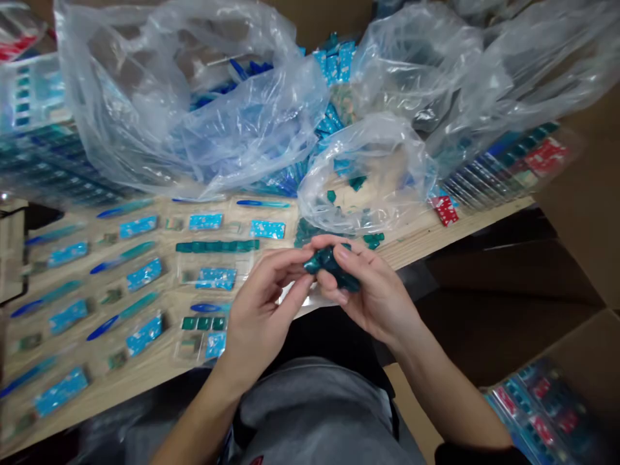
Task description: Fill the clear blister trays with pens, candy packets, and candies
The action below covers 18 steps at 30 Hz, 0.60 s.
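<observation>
Near the lap, grey trousers show below both forearms. At lower right, a cardboard box holds blister packs with red and blue labels. The left hand and right hand are brought together above the near table edge, fingers curled. Their fingertips pinch a bundle of small teal plastic pieces between them. To the left on the wooden table, flat rows of blue-labelled packets and slim blue sticks lie side by side. A row of teal pieces lies just beyond the hands. Farther on, a small clear bag holds loose teal pieces, and larger clear plastic bags lie heaped along the far side.
</observation>
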{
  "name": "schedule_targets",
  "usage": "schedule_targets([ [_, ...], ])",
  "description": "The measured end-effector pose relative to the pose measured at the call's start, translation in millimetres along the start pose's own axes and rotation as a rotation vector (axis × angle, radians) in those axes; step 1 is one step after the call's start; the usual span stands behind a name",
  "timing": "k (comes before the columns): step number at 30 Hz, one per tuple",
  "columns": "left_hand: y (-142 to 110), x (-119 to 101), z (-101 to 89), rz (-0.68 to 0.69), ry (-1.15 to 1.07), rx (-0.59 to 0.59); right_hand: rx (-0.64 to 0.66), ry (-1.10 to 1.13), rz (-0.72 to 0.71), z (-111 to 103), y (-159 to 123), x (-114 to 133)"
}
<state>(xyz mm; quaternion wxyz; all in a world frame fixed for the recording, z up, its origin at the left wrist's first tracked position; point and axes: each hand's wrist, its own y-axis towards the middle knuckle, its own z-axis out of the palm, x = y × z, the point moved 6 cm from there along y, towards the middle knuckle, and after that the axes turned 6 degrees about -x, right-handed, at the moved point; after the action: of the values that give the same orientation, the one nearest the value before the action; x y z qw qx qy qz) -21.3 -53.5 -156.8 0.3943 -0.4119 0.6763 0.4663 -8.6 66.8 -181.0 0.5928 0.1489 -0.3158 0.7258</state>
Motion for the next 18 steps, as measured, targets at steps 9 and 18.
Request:
schedule_targets([
  [9, -11, 16, -18.1, -0.103, -0.091, -0.044, -0.062, -0.071, 0.035, -8, -9, -29],
  [18, -20, 18, -9.9, 0.095, 0.256, 0.212, -0.162, -0.194, 0.143, -37, -18, -61],
])
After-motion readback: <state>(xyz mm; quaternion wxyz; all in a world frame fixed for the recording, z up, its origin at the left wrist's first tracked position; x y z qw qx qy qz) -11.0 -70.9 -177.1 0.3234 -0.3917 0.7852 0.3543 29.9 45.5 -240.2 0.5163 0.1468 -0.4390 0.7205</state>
